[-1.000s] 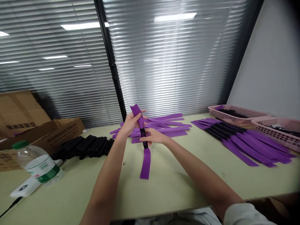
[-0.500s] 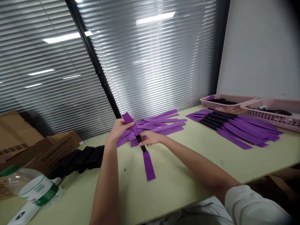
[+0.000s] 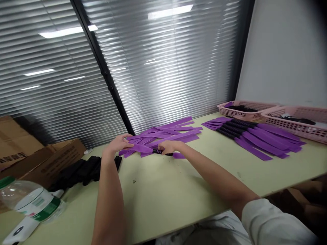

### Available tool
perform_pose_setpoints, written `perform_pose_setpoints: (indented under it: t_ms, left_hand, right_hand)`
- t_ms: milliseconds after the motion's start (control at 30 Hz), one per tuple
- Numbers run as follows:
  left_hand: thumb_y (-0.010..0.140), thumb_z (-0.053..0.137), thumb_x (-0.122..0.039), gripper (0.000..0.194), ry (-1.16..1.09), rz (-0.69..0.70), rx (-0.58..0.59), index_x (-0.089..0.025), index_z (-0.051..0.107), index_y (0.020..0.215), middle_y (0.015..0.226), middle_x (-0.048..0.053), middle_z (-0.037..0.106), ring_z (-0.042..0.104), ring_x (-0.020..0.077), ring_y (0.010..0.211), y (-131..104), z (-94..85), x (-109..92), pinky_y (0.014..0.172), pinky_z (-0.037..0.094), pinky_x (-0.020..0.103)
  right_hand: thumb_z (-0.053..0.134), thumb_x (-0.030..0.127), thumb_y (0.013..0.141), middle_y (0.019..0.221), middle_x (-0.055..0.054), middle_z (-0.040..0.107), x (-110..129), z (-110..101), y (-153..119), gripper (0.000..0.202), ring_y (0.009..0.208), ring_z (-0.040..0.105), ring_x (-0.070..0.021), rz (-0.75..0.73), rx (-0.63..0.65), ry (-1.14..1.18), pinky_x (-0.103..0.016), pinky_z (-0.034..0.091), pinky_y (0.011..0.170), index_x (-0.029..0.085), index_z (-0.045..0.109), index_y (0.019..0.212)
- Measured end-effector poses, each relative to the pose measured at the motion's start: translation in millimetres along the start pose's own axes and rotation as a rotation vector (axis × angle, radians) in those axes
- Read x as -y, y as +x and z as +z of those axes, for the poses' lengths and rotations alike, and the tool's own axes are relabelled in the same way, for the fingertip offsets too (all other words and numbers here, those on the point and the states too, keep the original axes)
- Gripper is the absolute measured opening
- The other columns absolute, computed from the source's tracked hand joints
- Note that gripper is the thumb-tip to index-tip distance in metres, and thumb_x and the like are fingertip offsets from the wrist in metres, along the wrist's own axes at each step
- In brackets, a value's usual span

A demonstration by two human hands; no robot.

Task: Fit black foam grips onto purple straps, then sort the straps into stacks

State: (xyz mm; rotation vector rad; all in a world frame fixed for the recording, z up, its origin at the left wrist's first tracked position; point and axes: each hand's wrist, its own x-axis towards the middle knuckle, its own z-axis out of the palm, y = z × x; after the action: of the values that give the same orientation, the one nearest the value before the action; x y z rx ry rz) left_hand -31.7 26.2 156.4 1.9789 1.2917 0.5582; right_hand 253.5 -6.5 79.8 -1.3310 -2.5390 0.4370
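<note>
A purple strap (image 3: 141, 148) with a black sleeve around its middle is stretched nearly level above the table, in front of the loose purple strips (image 3: 163, 133). My left hand (image 3: 119, 143) pinches the strap's left end. Around the black sleeve, my right hand (image 3: 168, 147) is closed, and a short purple end sticks out to its right. On the right lies a row of sleeved purple straps (image 3: 268, 139), side by side. Black sleeves (image 3: 81, 172) are heaped left of my left forearm.
Two pink baskets (image 3: 247, 115) with dark items stand at the back right. Cardboard boxes (image 3: 53, 160) are at the left, with a plastic bottle (image 3: 35, 200) and a white object (image 3: 22, 231) nearer. The table's front edge (image 3: 189, 226) runs below my arms.
The held strap has turned from steeply slanted to nearly level. My left hand has moved left and slightly down; my right hand now wraps the sleeve further round.
</note>
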Motion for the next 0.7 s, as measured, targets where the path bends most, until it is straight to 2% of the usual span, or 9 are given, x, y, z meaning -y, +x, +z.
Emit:
perform_pose_setpoints:
  t_ms: [100,167,267,333,433,533,633,700]
  left_hand:
    - [0.052,0.079,-0.028,0.055,0.044,-0.223,0.160,-0.016,0.063,0.103,0.050,-0.005,0.059,0.055,0.0126,0.047,16,15.0,15,0.044,0.037,0.020]
    - [0.049,0.079,-0.028,0.041,0.091,-0.330,0.235,-0.017,0.065,0.086,0.056,-0.002,0.063,0.061,0.0144,0.053,25,28.1,20,0.049,0.041,0.021]
    - [0.049,0.078,-0.030,0.032,0.214,-0.397,0.330,-0.019,0.069,0.078,0.073,0.002,0.071,0.068,0.0182,0.068,29,43.1,20,0.057,0.046,0.021]
    - [0.053,0.076,-0.035,0.031,0.322,-0.399,0.335,-0.022,0.072,0.081,0.088,0.005,0.073,0.069,0.0220,0.079,27,46.4,15,0.059,0.047,0.023]
    - [0.064,0.067,-0.046,0.033,0.460,-0.285,0.221,-0.023,0.074,0.088,0.099,0.006,0.073,0.068,0.0266,0.089,22,44.2,9,0.061,0.049,0.026]
    - [0.073,0.059,-0.050,0.041,0.544,-0.097,0.067,-0.023,0.072,0.100,0.106,0.006,0.071,0.065,0.0275,0.100,26,45.3,14,0.076,0.051,0.029]
    - [0.083,0.048,-0.050,0.051,0.601,0.040,-0.129,-0.021,0.062,0.123,0.127,0.007,0.062,0.056,0.0283,0.117,37,62.0,28,0.097,0.045,0.034]
    - [0.090,0.037,-0.048,0.058,0.630,0.046,-0.283,-0.017,0.047,0.138,0.140,0.012,0.050,0.045,0.0310,0.128,45,82.8,38,0.106,0.036,0.043]
  right_hand:
    - [0.067,0.020,0.070,0.100,-0.006,0.071,-11,3,-9,0.036,0.084,0.064,-0.0223,0.069,0.141,-0.017,-0.026,0.045,0.062,0.019,0.070,0.106]
    - [0.065,0.019,0.072,0.104,-0.006,0.070,-22,4,-21,0.037,0.090,0.064,-0.0223,0.031,0.151,0.017,-0.026,0.046,0.069,0.020,0.069,0.109]
    - [0.063,0.018,0.074,0.106,-0.007,0.069,-44,3,-45,0.036,0.093,0.063,-0.0225,0.000,0.142,0.049,-0.028,0.046,0.075,0.020,0.069,0.109]
    - [0.062,0.023,0.076,0.112,-0.008,0.067,-61,-4,-63,0.038,0.095,0.063,-0.0237,0.059,0.120,0.068,-0.031,0.048,0.077,0.019,0.066,0.113]
    - [0.057,0.031,0.082,0.121,-0.009,0.062,-88,-19,-89,0.040,0.105,0.060,-0.0246,0.140,0.001,0.137,-0.034,0.048,0.085,0.019,0.061,0.120]
    - [0.051,0.033,0.087,0.120,-0.009,0.063,-113,-36,-110,0.036,0.106,0.059,-0.0239,0.220,-0.150,0.179,-0.038,0.047,0.090,0.019,0.061,0.118]
    - [0.047,0.033,0.090,0.119,-0.010,0.062,-128,-42,-121,0.033,0.105,0.059,-0.0235,0.290,-0.361,0.213,-0.039,0.048,0.090,0.018,0.061,0.116]
    - [0.046,0.034,0.091,0.118,-0.010,0.063,-126,-36,-123,0.032,0.106,0.059,-0.0239,0.274,-0.486,0.207,-0.041,0.047,0.091,0.017,0.061,0.113]
